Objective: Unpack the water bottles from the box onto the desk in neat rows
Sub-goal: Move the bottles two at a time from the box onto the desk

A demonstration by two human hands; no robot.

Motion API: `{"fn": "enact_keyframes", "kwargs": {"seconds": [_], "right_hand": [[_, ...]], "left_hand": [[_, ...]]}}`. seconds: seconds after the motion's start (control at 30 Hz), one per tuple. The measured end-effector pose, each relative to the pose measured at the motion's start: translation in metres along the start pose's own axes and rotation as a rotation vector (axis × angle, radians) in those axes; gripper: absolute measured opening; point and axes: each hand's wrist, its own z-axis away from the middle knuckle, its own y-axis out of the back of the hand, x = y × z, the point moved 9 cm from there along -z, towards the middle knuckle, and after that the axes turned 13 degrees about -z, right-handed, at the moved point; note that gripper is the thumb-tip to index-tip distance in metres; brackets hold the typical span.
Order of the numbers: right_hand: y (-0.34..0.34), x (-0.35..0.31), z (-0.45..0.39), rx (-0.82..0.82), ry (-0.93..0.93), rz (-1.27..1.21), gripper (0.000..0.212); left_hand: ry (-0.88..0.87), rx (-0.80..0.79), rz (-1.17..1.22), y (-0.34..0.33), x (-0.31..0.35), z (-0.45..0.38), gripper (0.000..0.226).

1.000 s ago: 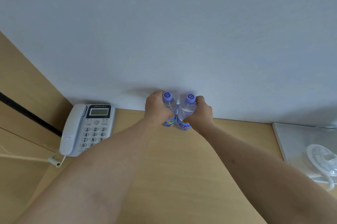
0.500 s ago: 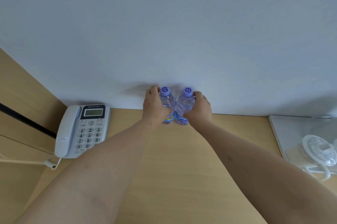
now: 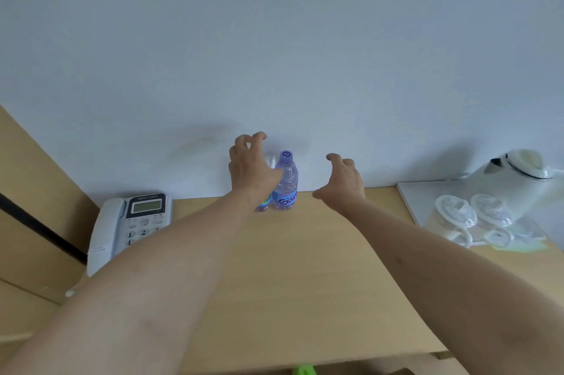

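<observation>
The left hand (image 3: 248,165) is seen raised over the rear of the table, fingers spread and loosely curled, nothing gripped. It is placed in front of a small clear plastic water bottle (image 3: 264,202), of which only the lower part with a multicoloured label is visible below the wrist; contact between hand and bottle cannot be judged. The right hand (image 3: 343,179) is held to the right of the bottles, apart from them, fingers loosely curled and thumb spread, with nothing in its grasp.

A second small clear plastic water bottle with a purple cap and purple label (image 3: 285,183) is seen standing upright just to the right of the first, the two side by side and apparently touching. Both are set on the light wooden table (image 3: 290,267) at its back edge, against the pale grey wall (image 3: 274,38).

Well to the left of the bottles, a grey-white desk telephone with a keypad and small display (image 3: 134,225) is found on the table, partly covered by the left forearm. Well to the right of the bottles, a white tray (image 3: 412,200) is noted, on which a white electric kettle (image 3: 515,182) and two upturned clear glass cups with handles (image 3: 470,216) are placed. At the near edge, below the bottles, a small green object (image 3: 303,370) is partly visible; it cannot be identified.
</observation>
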Motion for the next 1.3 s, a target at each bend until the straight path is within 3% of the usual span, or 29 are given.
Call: {"fn": "enact_keyframes", "kwargs": {"seconds": [0.37, 0.57, 0.9, 1.1, 1.3], "right_hand": [[0.142, 0.122, 0.124, 0.262, -0.266, 0.068, 0.084], [0.219, 0.223, 0.211, 0.389, -0.46, 0.088, 0.088], [0.294, 0.424, 0.372, 0.441, -0.822, 0.07, 0.095], [0.284, 0.534, 0.456, 0.394, -1.025, -0.008, 0.106], [0.216, 0.615, 0.511, 0.295, -1.183, -0.126, 0.107]], "left_hand": [[-0.438, -0.228, 0.025, -0.071, 0.182, 0.105, 0.072], [-0.706, -0.35, -0.001, -0.121, 0.3, 0.201, 0.068], [-1.043, -0.624, -0.15, -0.242, 0.454, 0.405, 0.067], [-1.158, -0.762, -0.23, -0.321, 0.486, 0.512, 0.07], [-1.179, -0.92, -0.381, -0.408, 0.441, 0.584, 0.07]]}}
